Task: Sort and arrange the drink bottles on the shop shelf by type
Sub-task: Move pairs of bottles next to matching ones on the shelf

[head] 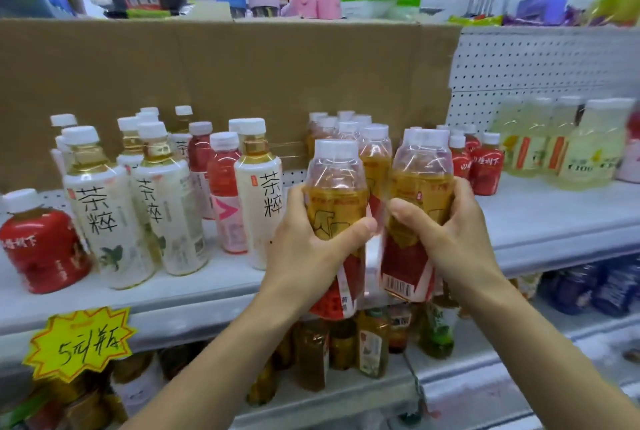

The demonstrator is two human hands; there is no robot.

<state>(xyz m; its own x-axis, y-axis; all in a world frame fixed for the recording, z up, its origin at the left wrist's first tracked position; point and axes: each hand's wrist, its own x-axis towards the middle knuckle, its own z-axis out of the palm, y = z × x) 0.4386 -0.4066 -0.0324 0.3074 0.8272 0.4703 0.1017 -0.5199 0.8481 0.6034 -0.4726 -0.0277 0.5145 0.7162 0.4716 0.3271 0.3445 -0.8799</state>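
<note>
The left hand (304,239) is curling round a clear plastic amber-tea bottle (334,183); the right hand (446,232) is gripping its ribbed, red-labelled twin (420,173) above the white metal shelf (554,221).

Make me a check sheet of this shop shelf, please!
Surface: white shelf, bottles standing on it.
Job's things: left amber bottle and right amber bottle, both held; white bottles and red bottle at left; pale yellow bottles at right.
Clutter: yellow price tag on the shelf edge.
Hands: left hand grips the left amber bottle; right hand grips the right one.
Cables: nothing seen.
Surroundings: cardboard behind the bottles; more bottles on the lower shelf.
</note>
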